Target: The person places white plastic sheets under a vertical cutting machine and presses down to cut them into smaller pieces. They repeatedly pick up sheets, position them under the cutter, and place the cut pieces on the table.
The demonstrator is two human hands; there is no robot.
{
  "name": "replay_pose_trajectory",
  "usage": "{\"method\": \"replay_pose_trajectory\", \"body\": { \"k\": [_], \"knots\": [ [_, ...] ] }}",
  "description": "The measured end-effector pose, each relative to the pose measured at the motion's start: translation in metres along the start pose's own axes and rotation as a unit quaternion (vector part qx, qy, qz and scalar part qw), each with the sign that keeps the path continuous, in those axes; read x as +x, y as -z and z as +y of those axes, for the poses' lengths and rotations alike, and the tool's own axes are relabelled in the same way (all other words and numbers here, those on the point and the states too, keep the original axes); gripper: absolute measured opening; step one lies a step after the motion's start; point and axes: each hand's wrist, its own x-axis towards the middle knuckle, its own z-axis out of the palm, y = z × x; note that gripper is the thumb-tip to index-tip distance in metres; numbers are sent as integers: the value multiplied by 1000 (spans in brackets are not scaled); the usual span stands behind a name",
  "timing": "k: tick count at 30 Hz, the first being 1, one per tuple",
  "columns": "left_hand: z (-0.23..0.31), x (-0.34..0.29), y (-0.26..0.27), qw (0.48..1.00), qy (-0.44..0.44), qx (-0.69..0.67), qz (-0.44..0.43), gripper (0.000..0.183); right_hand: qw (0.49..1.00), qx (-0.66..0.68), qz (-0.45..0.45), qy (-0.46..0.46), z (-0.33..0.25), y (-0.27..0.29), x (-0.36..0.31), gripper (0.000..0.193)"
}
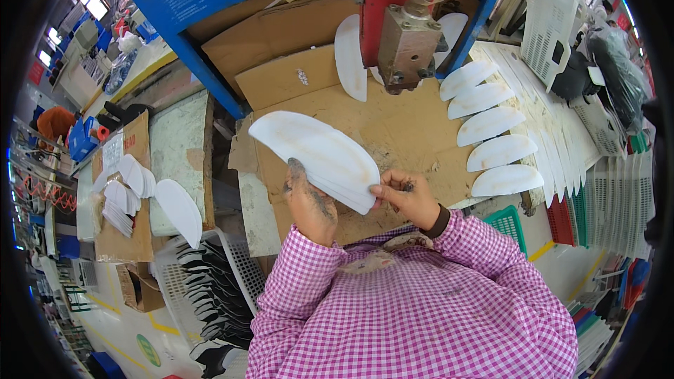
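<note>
A fanned stack of thin white half-moon sheets is held up over the cardboard-covered worktop. My left hand grips its lower left edge, thumb on top; the palm and fingers are smudged dark. At the stack's right tip, my right hand pinches the corner between thumb and fingers. Behind the stack stands a blue machine frame, with a metal machine head on a red column. One white sheet leans upright just left of this head.
Several half-moon sheets lie in a row at the right, beside overlapping white sheets. More white pieces rest on the left table. A white crate of dark pieces stands low on the left. Stacked baskets are at the right.
</note>
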Motion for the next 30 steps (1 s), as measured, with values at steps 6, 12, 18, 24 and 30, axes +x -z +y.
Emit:
{"method": "replay_pose_trajectory", "body": {
  "k": [6,12,18,24,30],
  "knots": [
    [12,2,21,999,34,24,22,35,994,55,95,21,-23,13,55,20],
    [20,20,31,997,-55,-1,56,31,997,14,-59,38,-35,0,103,19],
    [51,32,56,993,-50,75,82,25,984,110,0,138,-31,41,171,20],
    [66,24,77,988,48,129,66,24,976,-101,45,188,-62,52,239,23],
    [61,16,78,980,102,146,92,27,946,-232,67,218,-93,25,276,16]
  ]
}}
